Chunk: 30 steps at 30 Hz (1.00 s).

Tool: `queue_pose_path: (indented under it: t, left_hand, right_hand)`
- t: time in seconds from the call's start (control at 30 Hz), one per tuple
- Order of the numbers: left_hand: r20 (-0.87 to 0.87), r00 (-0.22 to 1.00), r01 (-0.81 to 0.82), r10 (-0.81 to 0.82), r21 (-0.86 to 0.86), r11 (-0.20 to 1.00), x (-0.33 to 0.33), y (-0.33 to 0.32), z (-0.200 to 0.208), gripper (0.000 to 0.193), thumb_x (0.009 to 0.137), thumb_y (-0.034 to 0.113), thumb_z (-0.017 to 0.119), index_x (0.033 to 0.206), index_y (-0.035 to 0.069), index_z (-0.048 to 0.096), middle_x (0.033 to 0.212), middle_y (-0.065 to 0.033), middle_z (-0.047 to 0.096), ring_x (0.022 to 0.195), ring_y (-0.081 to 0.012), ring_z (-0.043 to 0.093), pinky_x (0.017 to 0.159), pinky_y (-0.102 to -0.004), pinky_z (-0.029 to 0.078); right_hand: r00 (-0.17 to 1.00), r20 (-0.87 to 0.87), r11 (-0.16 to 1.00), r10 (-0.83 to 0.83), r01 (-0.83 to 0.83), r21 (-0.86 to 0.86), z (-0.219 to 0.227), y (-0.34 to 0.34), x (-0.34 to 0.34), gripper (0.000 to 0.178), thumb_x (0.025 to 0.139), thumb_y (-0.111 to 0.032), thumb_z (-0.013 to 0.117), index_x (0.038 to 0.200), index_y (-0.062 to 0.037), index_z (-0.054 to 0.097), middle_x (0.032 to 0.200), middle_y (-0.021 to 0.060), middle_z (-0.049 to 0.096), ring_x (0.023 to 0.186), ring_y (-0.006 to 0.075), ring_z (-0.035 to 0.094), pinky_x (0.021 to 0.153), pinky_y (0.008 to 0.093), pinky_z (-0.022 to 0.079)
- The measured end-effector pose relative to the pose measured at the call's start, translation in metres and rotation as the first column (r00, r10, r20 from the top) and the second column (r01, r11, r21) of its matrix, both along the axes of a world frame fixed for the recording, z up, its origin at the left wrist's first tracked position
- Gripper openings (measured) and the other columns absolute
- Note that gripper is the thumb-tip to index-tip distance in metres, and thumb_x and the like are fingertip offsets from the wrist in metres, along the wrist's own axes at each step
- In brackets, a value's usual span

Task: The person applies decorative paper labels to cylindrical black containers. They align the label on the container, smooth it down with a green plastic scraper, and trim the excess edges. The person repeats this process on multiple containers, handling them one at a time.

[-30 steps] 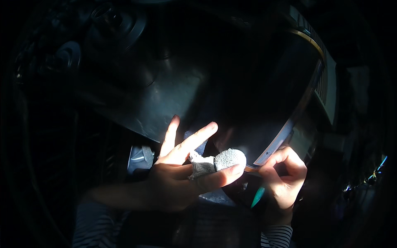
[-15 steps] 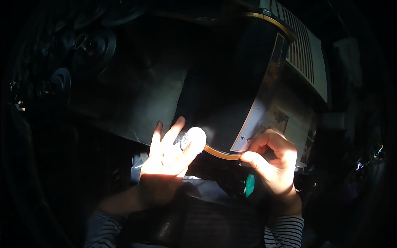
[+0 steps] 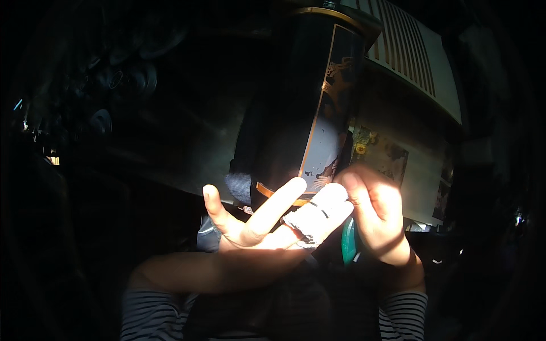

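A dark, glossy cylindrical vessel lies on its side, with an orange-gold rim and a decorated grey panel along its right side. Just below its near rim is my left hand, fingers stretched and spread. White, ragged-edged wrapping surrounds one or more of its fingers; the strong light washes out details. My right hand has thumb and forefinger pinched together, touching or almost touching the wrapped fingertip. Whatever it pinches, if anything, is too small to make out.
A teal plastic piece sits below, between my hands. Behind the vessel on the right stands a pale surface with brown stripes. A picture sheet lies under it. Round dark discs fill the far left.
My left hand has moved right, from the vessel's rim toward my right hand. The vessel has shifted left in view and turned, showing more of its panel. My right hand has left the rim.
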<state>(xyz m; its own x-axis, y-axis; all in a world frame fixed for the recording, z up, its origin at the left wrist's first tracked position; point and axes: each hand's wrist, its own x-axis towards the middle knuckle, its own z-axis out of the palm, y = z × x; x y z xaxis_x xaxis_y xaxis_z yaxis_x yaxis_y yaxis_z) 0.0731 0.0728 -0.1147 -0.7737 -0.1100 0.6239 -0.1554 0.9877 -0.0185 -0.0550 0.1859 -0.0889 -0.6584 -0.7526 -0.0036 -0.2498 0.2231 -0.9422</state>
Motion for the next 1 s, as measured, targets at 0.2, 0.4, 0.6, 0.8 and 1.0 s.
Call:
queue_pose_path:
  t: [0.2, 0.4, 0.6, 0.8, 1.0]
  left_hand:
    - [0.125, 0.984, 0.094, -0.128, 0.246, 0.965, -0.009, -0.051, 0.024, 0.069, 0.071, 0.041, 0.069, 0.126, 0.003, 0.050, 0.119, -0.0137, 0.054, 0.118, -0.0369, 0.041, 0.099, -0.0646, 0.013]
    - [0.063, 0.979, 0.117, -0.193, 0.596, 0.794, 0.035, -0.070, -0.016, 0.060, 0.082, 0.025, 0.062, 0.127, -0.008, 0.041, 0.115, -0.0231, 0.056, 0.112, -0.0356, 0.051, 0.104, -0.0602, 0.011]
    - [0.005, 1.000, 0.007, -0.009, 0.229, 0.973, 0.046, -0.044, -0.012, 0.047, 0.076, 0.037, 0.067, 0.120, 0.033, 0.050, 0.113, -0.0016, 0.052, 0.109, -0.0158, 0.049, 0.095, -0.0720, 0.020]
    - [-0.115, 0.991, -0.065, 0.070, 0.049, 0.997, 0.032, -0.025, -0.028, 0.052, 0.078, 0.051, 0.060, 0.126, 0.038, 0.045, 0.114, 0.0087, 0.046, 0.107, -0.0042, 0.048, 0.094, -0.0751, 0.014]
    - [-0.106, 0.987, 0.128, -0.117, 0.101, 0.987, 0.023, -0.054, -0.001, 0.033, 0.076, 0.034, 0.066, 0.109, 0.031, 0.064, 0.113, -0.0009, 0.055, 0.113, -0.0184, 0.044, 0.098, -0.0680, 0.015]
  right_hand:
    - [0.982, 0.177, 0.998, 0.060, -0.062, 0.009, 0.001, -0.001, 0.001, 0.011, 0.079, -0.011, 0.067, 0.080, -0.0004, 0.062, 0.069, 0.0034, 0.057, 0.059, 0.0075, 0.051, 0.053, 0.0204, 0.041]
    - [0.994, 0.079, 0.997, 0.075, -0.075, -0.003, 0.010, -0.021, 0.014, 0.011, 0.073, -0.006, 0.071, 0.072, -0.0015, 0.062, 0.067, 0.0022, 0.057, 0.058, 0.0064, 0.051, 0.053, 0.0189, 0.040]
    - [0.988, 0.076, 0.989, 0.135, -0.130, -0.066, 0.002, -0.021, 0.015, 0.009, 0.075, -0.006, 0.070, 0.076, -0.0002, 0.063, 0.069, 0.0022, 0.058, 0.059, 0.0066, 0.051, 0.053, 0.0197, 0.040]
    - [0.985, 0.149, 0.989, 0.083, -0.063, -0.134, -0.002, -0.018, 0.026, 0.016, 0.089, -0.006, 0.051, 0.085, 0.0030, 0.063, 0.075, 0.0085, 0.061, 0.067, 0.0124, 0.057, 0.062, 0.0233, 0.046]
    - [0.977, 0.210, 0.997, 0.040, -0.024, -0.078, -0.004, -0.019, 0.033, 0.012, 0.087, -0.004, 0.054, 0.092, 0.0034, 0.062, 0.081, 0.0088, 0.061, 0.070, 0.0107, 0.059, 0.066, 0.0227, 0.048]
